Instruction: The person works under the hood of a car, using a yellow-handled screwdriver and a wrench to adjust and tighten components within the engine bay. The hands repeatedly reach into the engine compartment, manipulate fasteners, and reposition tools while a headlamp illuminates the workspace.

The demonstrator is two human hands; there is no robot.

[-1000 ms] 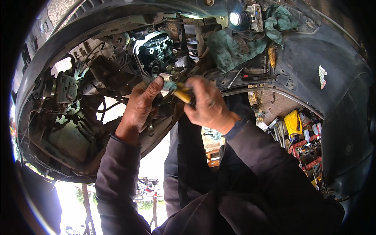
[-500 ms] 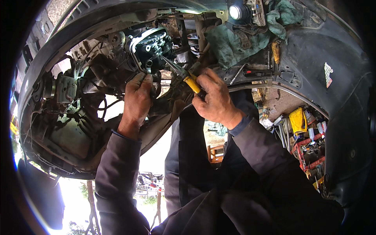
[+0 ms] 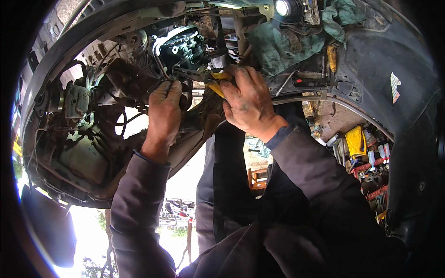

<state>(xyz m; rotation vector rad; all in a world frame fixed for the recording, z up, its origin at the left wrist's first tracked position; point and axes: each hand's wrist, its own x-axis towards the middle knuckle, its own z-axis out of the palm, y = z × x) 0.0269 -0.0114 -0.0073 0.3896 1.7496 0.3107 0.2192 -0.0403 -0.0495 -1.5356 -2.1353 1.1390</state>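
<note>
A pair of long-nose pliers [image 3: 197,75] with yellow handles is gripped in my right hand [image 3: 252,102], its handles spread. The jaws point left, at the lower edge of the opened engine head [image 3: 184,50], where small bolts and dark metal parts show inside a pale rim. Close to the jaw tips, my left hand [image 3: 163,111] has thumb and fingers pinched together just below that rim. Whatever sits between those fingertips is too small to make out.
Right of the engine lie a teal rag [image 3: 282,53], a yellow-handled tool [image 3: 332,58], a thin metal rod [image 3: 286,84] and a red-and-black tool [image 3: 308,82]. A round lamp [image 3: 282,8] shines above. Below right stands a red tool tray [image 3: 378,192] near a yellow cloth [image 3: 356,141].
The pliers have swung from a steep slant to nearly level, and their handles have spread. Their tips moved down and left, nearer my left fingertips. My left hand barely shifted.
</note>
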